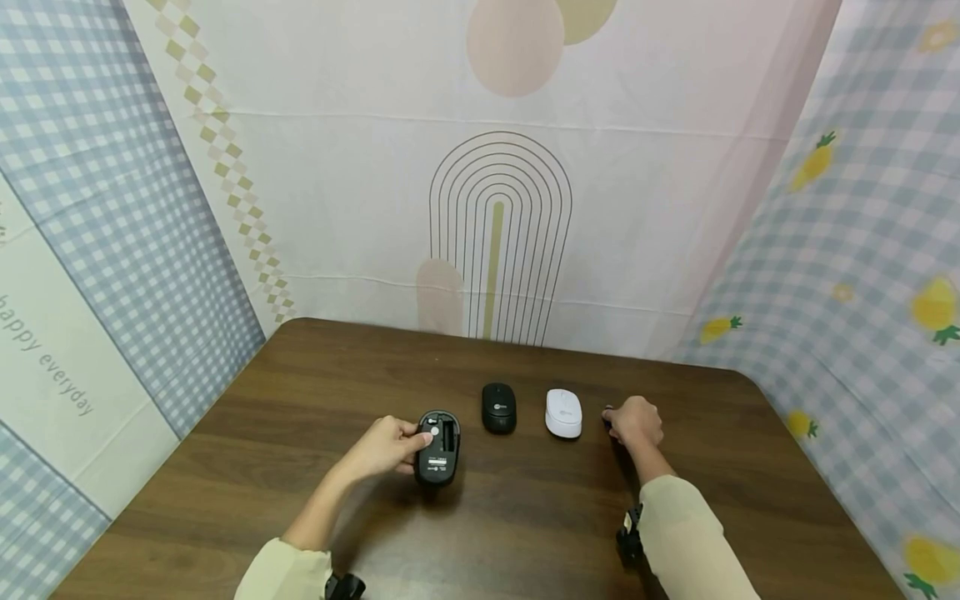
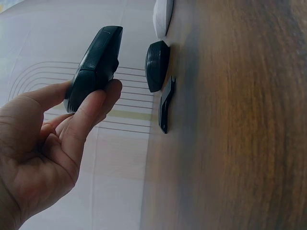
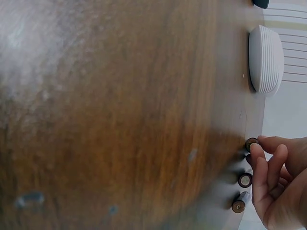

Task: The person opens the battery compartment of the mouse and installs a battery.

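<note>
My left hand [image 1: 386, 448] holds a black computer mouse [image 1: 438, 462] above the table, thumb across its underside. That underside faces the head camera, showing an uncovered battery slot. In the left wrist view, the same mouse [image 2: 96, 64] is seen from the side, gripped between thumb and fingers. At the right, my right hand [image 1: 636, 421] pinches a small battery [image 3: 251, 144] at the tabletop. Beside those fingers lie more batteries, one [image 3: 245, 180] and another [image 3: 239, 203] with their ends showing. A thin black cover [image 2: 165, 106] rests on the table, hidden in the head view.
A second black mouse [image 1: 498, 408] and a white mouse [image 1: 564, 413] stand side by side between my hands, farther back on the brown wooden table [image 1: 487, 533]. A patterned cloth [image 1: 337, 192] hangs behind the table's back edge, with checked cloths at both sides.
</note>
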`<state>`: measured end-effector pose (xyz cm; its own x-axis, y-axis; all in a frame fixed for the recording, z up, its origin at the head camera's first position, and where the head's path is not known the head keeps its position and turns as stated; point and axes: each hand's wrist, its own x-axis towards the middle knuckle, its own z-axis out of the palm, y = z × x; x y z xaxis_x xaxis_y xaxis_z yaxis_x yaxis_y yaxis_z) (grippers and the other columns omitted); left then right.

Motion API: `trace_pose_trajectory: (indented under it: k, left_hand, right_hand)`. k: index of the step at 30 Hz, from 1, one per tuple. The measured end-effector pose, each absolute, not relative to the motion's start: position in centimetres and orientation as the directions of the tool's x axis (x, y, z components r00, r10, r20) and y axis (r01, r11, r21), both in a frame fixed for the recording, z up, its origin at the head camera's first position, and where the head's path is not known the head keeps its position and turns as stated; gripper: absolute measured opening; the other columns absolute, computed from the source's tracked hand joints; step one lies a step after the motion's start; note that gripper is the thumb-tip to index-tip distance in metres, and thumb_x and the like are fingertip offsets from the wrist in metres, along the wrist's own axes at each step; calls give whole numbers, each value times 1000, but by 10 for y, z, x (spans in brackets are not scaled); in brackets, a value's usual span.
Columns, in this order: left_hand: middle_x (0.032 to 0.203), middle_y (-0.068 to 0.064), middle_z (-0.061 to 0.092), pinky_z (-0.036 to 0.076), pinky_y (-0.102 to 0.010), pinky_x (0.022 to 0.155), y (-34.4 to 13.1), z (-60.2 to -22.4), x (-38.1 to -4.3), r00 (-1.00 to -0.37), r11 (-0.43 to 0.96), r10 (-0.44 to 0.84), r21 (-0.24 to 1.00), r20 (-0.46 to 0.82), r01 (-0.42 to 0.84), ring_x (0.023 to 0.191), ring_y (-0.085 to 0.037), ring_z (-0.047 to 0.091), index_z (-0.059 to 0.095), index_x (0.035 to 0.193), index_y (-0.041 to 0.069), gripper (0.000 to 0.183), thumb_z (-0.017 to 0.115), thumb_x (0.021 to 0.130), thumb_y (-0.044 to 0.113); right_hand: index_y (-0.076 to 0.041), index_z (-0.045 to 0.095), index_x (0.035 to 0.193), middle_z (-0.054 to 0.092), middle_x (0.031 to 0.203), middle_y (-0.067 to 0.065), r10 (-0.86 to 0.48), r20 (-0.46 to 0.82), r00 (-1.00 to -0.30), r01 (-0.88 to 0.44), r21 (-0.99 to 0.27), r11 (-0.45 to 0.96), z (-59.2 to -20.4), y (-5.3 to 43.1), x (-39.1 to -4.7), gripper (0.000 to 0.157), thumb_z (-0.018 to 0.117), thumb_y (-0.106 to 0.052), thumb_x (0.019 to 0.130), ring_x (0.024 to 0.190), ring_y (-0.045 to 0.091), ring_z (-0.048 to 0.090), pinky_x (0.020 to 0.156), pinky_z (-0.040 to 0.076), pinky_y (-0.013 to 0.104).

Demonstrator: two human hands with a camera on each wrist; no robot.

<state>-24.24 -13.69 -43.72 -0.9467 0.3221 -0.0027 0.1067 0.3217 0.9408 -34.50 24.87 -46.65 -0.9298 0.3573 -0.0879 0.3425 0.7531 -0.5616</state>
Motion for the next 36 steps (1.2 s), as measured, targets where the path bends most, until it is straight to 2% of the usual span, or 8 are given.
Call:
trace_pose_trajectory:
  k: [12,18,26,36]
  left_hand:
    - [86,-24,66,58,-40,63,-138,-436,-245,-946,291,323,952,0,99,76,-29,67,58,107,-18,33,56,92,11]
    - [87,-23,66,57,-43,65,-136,-435,-244,-949,294,316,952,-9,89,77,-29,67,57,108,-18,33,55,92,10]
    - [86,-23,67,58,-37,62,-134,-436,-244,-946,292,324,951,1,101,77,-29,67,59,106,-18,32,56,92,10]
    - [85,-21,67,58,-39,62,-126,-434,-245,-947,297,323,949,3,104,75,-28,68,60,104,-16,30,56,92,11]
  right_hand:
    - [-9,62,52,56,45,0,324,-60,-944,302,-551,778,-470,251,-342,33,59,-18,83,41,16,55,40,45,32]
    - [-9,64,53,57,45,0,343,-53,-938,312,-560,767,-472,253,-342,34,57,-24,83,44,18,55,41,45,33]
    - [-8,64,55,58,47,0,349,-43,-936,304,-597,742,-468,254,-342,34,58,-25,83,44,18,57,41,44,33]
    - [-6,68,59,61,51,1,326,-45,-944,276,-648,709,-464,251,-337,32,59,-25,83,42,14,56,38,43,28]
